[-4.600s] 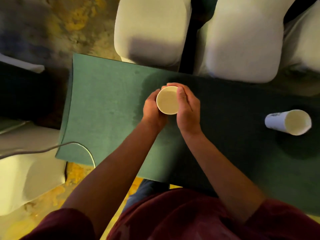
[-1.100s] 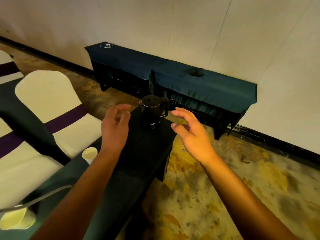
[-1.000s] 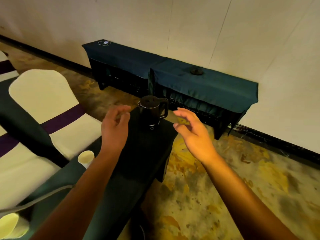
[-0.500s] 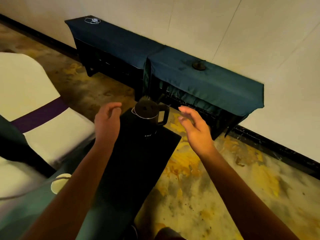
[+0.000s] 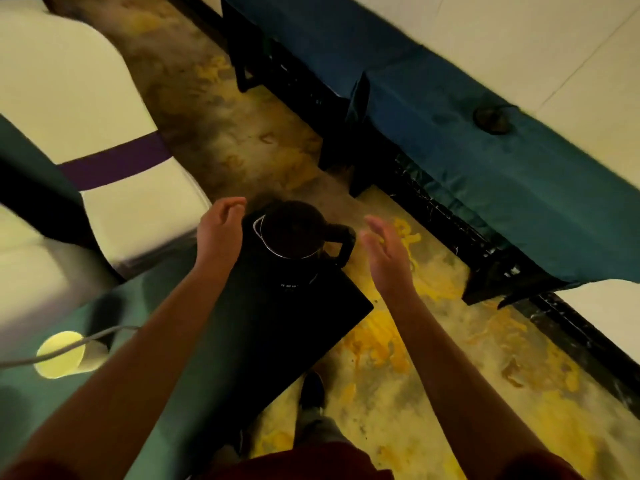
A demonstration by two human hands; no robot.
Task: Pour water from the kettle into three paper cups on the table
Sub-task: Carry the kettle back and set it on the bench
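A black kettle [image 5: 294, 237] stands on its base at the far end of the green-clothed table [image 5: 194, 341], its handle pointing right. My left hand [image 5: 220, 230] hovers just left of the kettle body, fingers curled and apart, holding nothing. My right hand [image 5: 384, 254] is open to the right of the handle, a short gap away from it. One paper cup [image 5: 64, 355] stands on the table at the lower left, seen from above. Other cups are out of view.
White-covered chairs with a purple band [image 5: 114, 164] stand left of the table. A grey cable [image 5: 69, 344] crosses the cup. Dark blue draped side tables [image 5: 485, 161] line the wall, one bearing a small dark round object [image 5: 493, 117]. My shoe [image 5: 311, 389] is on the patterned floor.
The view has tilted down and come closer to the kettle. Both hands have closed in on either side of it, still holding nothing.
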